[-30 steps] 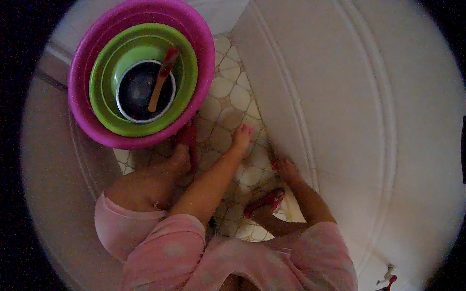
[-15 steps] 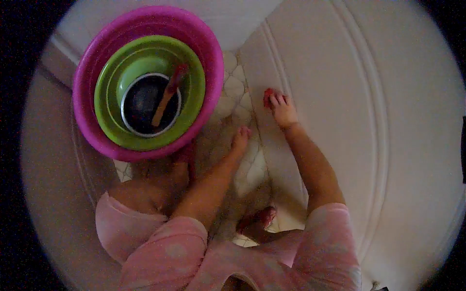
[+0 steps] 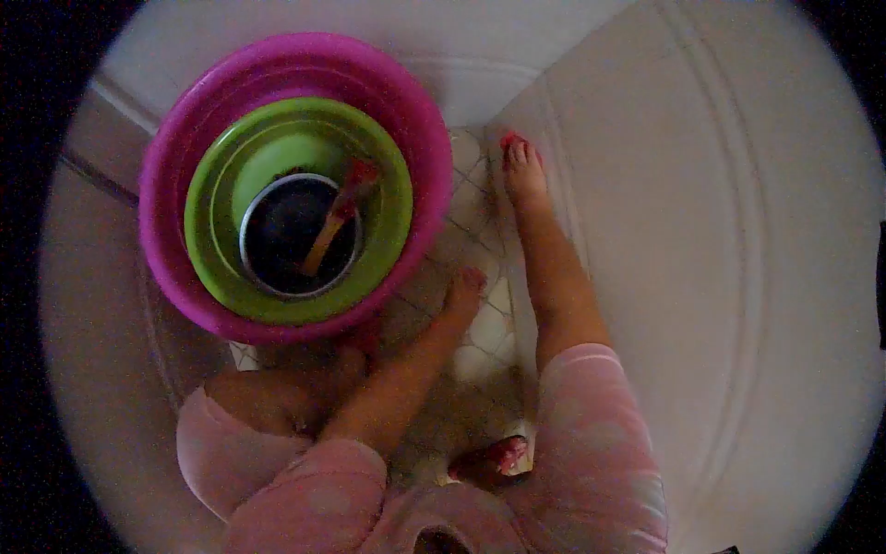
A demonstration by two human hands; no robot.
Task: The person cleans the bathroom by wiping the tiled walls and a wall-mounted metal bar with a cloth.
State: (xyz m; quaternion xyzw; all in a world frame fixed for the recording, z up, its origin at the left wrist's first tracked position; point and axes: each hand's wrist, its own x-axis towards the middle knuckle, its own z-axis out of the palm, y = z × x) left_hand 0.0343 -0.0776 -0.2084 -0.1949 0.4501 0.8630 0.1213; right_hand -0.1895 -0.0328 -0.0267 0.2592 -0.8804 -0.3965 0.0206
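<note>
one red item [image 3: 510,141] in right hand [image 3: 526,174], near wall [image 3: 664,212]

Ahead of me and to my left, a large pink basin [image 3: 159,231] surrounds a green basin [image 3: 198,217], which holds a dark, pale-rimmed bowl [image 3: 284,242]. A wooden-handled tool [image 3: 325,242] slants across the bowl, its red end beyond the rim. I see red footwear [image 3: 503,454] above the patterned floor [image 3: 486,340].

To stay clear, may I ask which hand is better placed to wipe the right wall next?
Likely the right hand: it holds something red at the wall; the left hand is farther off.
</note>
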